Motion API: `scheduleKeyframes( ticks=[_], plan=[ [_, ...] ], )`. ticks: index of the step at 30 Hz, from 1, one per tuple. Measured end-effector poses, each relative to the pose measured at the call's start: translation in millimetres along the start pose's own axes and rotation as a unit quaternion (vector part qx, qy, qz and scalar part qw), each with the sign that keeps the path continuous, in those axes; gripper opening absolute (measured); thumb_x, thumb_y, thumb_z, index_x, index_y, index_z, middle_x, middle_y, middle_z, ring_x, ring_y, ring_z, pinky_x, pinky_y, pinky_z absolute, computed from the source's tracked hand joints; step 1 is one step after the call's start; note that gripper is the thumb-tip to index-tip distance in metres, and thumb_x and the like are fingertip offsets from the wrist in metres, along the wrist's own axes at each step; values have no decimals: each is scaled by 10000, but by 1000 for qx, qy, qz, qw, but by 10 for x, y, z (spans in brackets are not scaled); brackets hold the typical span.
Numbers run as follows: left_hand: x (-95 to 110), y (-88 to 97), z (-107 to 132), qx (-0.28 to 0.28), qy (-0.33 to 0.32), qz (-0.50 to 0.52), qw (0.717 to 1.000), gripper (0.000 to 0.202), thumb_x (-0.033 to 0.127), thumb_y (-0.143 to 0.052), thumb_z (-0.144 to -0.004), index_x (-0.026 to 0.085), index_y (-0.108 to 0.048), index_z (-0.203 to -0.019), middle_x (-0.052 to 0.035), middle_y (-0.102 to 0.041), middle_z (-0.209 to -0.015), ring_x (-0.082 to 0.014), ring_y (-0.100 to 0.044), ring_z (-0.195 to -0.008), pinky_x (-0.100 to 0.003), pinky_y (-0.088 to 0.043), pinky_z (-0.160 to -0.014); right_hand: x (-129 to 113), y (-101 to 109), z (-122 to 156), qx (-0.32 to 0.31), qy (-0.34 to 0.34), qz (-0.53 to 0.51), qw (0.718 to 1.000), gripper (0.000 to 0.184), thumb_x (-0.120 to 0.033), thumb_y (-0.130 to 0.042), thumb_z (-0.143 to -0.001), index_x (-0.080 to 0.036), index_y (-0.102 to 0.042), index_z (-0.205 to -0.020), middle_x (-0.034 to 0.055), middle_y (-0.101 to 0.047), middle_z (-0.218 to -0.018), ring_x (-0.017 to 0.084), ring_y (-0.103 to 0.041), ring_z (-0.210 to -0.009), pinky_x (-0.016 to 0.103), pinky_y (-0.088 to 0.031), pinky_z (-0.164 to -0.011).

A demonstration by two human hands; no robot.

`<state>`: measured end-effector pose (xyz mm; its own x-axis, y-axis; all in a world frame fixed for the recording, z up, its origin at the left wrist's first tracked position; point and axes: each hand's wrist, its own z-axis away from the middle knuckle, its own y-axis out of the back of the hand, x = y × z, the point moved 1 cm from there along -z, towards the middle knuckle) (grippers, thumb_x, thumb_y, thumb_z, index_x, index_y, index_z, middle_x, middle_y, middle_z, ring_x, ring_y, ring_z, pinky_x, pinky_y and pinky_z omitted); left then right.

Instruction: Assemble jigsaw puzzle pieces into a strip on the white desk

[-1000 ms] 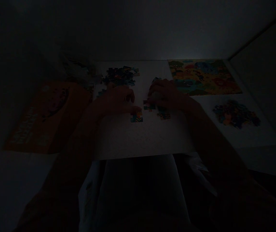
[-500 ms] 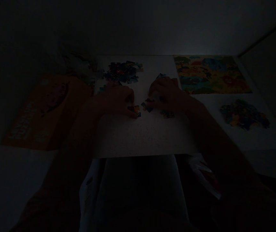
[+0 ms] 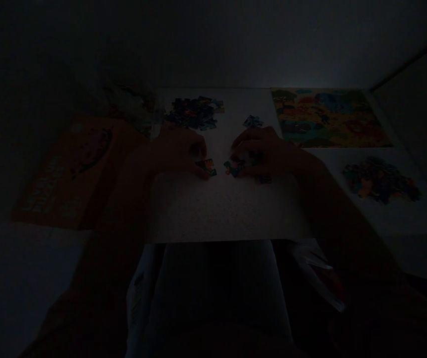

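Note:
The scene is very dark. My left hand (image 3: 183, 151) has its thumb and fingers closed on a puzzle piece (image 3: 207, 167) with an orange patch. Across a small gap, my right hand (image 3: 260, 149) grips a teal and dark puzzle piece (image 3: 233, 167) between thumb and fingers. The two pieces are apart, just above or on the white tabletop (image 3: 221, 209); which, I cannot tell. Another loose piece (image 3: 263, 179) lies under my right hand, partly hidden. Beyond that hand lies a small group of bluish pieces (image 3: 253, 121).
A heap of dark puzzle pieces (image 3: 193, 112) lies at the back. At right are a colourful animal picture sheet (image 3: 329, 117) and a second heap of pieces (image 3: 379, 179). An orange puzzle box (image 3: 67, 171) stands at left, with a clear plastic bag (image 3: 133, 102) behind it.
My right hand has drawn slightly nearer to me, uncovering the bluish pieces behind it. Its piece has turned a little and sits slightly farther right. My left hand keeps its piece almost in place.

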<state>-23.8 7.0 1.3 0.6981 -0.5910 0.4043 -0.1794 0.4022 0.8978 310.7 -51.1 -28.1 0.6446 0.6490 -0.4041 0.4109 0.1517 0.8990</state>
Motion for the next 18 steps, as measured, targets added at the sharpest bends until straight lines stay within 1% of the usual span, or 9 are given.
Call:
scheduleKeyframes(
  ticks=[2, 6, 9, 12, 14, 16, 18],
  plan=[
    [4, -10, -16, -9, 1, 7, 1000, 665, 723, -1062, -780, 253, -879, -1212, -74, -851, -1193, -351, -780, -1186, -518, -431, -1213, -37, -21, -25, 13, -5, 5, 1000, 403, -673, -937, -1063, -337, -900, -1282, 121, -846, -1451, 435, -760, -1404, 634, -470, -1270],
    [11, -38, -64, -4, -17, 12, 1000, 581, 657, -1071, -786, 268, -903, -1184, -70, -863, -1185, -357, -782, -1227, -500, -439, -1194, -125, -112, -89, 29, 7, 7, 1000, 449, -670, -929, -1059, -286, -850, -1278, 143, -844, -1396, 424, -758, -1352, 605, -439, -1241],
    [8, -44, -75, -8, -35, 47, 998, 567, 629, -1071, -782, 267, -915, -1190, -75, -873, -1167, -349, -792, -1196, -467, -479, -1120, -161, -189, -125, 39, 10, 13, 999, 441, -646, -929, -1060, -284, -832, -1294, 137, -824, -1423, 408, -762, -1332, 590, -423, -1225],
    [-4, -38, -74, -16, -47, 74, 996, 561, 608, -1066, -781, 266, -925, -1202, -69, -873, -1117, -330, -800, -1140, -428, -498, -1049, -169, -240, -139, 51, 9, 32, 998, 449, -650, -913, -1073, -285, -817, -1317, 146, -794, -1480, 406, -740, -1354, 585, -414, -1223],
    [-12, -39, -78, -19, -49, 74, 996, 505, 609, -1019, -845, 264, -930, -1204, -64, -865, -1083, -318, -801, -1115, -417, -494, -1045, -171, -258, -141, 55, 9, 38, 998, 460, -660, -898, -1083, -283, -809, -1331, 152, -784, -1492, 407, -728, -1359, 586, -415, -1218],
    [-8, -50, -88, -17, -47, 72, 996, 441, 613, -935, -946, 251, -925, -1197, -64, -850, -1038, -305, -799, -1088, -412, -489, -1052, -176, -266, -140, 55, 11, 40, 998, 466, -676, -881, -1089, -279, -808, -1322, 155, -782, -1485, 409, -721, -1355, 589, -420, -1207],
    [17, -73, -103, -1, -36, 66, 997, 411, 608, -868, -1013, 235, -911, -1180, -68, -838, -1007, -295, -797, -1067, -418, -486, -1062, -185, -264, -139, 58, 13, 39, 998, 469, -699, -856, -1099, -273, -811, -1289, 161, -786, -1471, 413, -717, -1352, 593, -426, -1196]
  ],
)
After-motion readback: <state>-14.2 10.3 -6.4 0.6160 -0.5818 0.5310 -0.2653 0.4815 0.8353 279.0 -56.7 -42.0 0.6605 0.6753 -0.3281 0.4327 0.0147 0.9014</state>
